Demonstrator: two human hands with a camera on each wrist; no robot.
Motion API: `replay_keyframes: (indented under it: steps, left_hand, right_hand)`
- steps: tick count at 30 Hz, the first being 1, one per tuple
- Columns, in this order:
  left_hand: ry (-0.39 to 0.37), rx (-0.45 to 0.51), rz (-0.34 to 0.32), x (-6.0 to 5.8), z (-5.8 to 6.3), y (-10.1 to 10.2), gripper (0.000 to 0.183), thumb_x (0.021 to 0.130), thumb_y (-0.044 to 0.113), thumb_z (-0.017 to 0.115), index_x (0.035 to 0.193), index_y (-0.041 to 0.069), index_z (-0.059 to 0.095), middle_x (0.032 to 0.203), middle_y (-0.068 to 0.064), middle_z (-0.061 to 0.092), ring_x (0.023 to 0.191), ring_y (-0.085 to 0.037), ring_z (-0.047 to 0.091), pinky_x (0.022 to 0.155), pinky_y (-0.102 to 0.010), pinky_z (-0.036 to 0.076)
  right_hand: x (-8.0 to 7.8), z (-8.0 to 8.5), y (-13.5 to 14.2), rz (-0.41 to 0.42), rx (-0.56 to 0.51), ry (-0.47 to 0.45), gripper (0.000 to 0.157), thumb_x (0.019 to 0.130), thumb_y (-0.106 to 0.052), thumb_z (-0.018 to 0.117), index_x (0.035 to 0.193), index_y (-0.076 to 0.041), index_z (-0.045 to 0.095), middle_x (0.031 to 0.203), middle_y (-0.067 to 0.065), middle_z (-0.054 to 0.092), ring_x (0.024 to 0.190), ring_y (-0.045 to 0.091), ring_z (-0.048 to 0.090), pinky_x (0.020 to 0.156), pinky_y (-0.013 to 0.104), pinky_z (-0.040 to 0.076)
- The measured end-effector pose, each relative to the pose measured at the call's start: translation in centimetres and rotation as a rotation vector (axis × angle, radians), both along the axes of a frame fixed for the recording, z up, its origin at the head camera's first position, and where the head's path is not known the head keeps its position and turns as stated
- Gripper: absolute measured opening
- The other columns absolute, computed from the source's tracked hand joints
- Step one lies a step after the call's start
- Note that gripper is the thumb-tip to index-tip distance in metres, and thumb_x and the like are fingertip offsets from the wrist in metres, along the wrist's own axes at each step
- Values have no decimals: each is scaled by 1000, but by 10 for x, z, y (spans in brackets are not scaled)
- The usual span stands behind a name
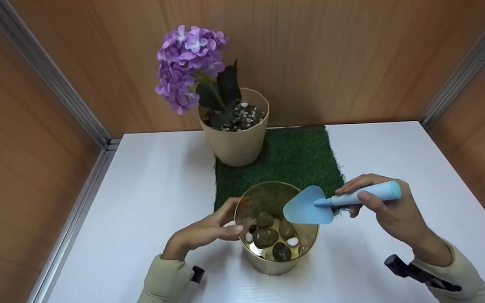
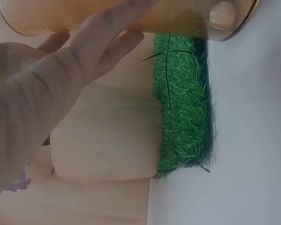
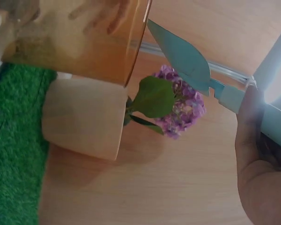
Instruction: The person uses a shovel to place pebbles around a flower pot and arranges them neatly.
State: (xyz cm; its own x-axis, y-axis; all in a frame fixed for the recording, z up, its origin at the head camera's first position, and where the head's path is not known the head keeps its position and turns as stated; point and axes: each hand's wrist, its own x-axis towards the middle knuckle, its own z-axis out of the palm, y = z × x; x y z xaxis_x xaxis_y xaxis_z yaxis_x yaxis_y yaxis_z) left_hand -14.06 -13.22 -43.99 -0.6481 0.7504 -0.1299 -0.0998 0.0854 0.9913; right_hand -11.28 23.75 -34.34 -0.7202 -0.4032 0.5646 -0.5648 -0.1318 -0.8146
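A round amber see-through container (image 1: pixel 271 266) stands on the white table, with several brown and dark stones (image 1: pixel 265 237) and a few small white ones inside. My left hand (image 1: pixel 209 229) holds its left side, thumb in front and fingers round the back; the left wrist view has that hand (image 2: pixel 65 65) against the clear wall (image 2: pixel 178 29). My right hand (image 1: pixel 387 206) grips the handle of a light blue hand trowel (image 1: pixel 310 207). The trowel's blade overlaps the container's right rim from above, and in the right wrist view the blade (image 3: pixel 182 56) looks bare.
Behind the container lies a green artificial grass mat (image 1: pixel 297 151). A beige pot (image 1: pixel 236 145) with dark pebbly fill and a purple flower (image 1: pixel 190 63) stands at the mat's back left corner. Wooden panels (image 1: pixel 331 59) with metal edge strips enclose the table (image 1: pixel 150 185).
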Motion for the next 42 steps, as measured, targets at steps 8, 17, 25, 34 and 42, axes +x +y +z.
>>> replay_keyframes:
  steps: [8,17,25,34,42]
  left_hand:
    - [1,31,-5,0,-2,6,60,94,27,55,143,19,21,147,-14,23,135,-33,23,89,-44,45]
    - [2,21,-5,-2,-3,12,60,94,28,56,143,21,22,148,-10,24,135,-30,24,89,-45,45]
    - [0,33,-21,-5,-3,16,61,95,24,54,145,21,20,150,-7,21,137,-27,20,89,-41,45]
    - [5,27,-28,-8,-3,17,64,93,27,57,145,23,20,149,-7,22,137,-28,21,89,-41,45]
    - [37,23,-30,-8,-1,19,67,92,29,59,145,25,20,150,-4,18,137,-27,20,90,-40,45]
  right_hand:
    - [-6,-2,-22,60,153,-53,25,85,22,46,101,11,61,97,25,59,63,23,61,59,33,53]
    - [-9,-3,-42,26,359,23,17,84,12,59,97,2,65,95,15,61,66,22,62,56,33,53]
    - [-22,-24,-46,49,516,9,12,88,-8,64,99,-11,68,99,2,65,78,14,63,66,30,53]
    - [-25,-32,-57,140,618,28,14,90,-21,63,103,-19,67,99,-5,66,91,13,63,78,32,51]
    - [-24,-40,-66,206,646,-41,14,90,-25,63,101,-17,68,95,-7,65,85,10,63,73,30,51]
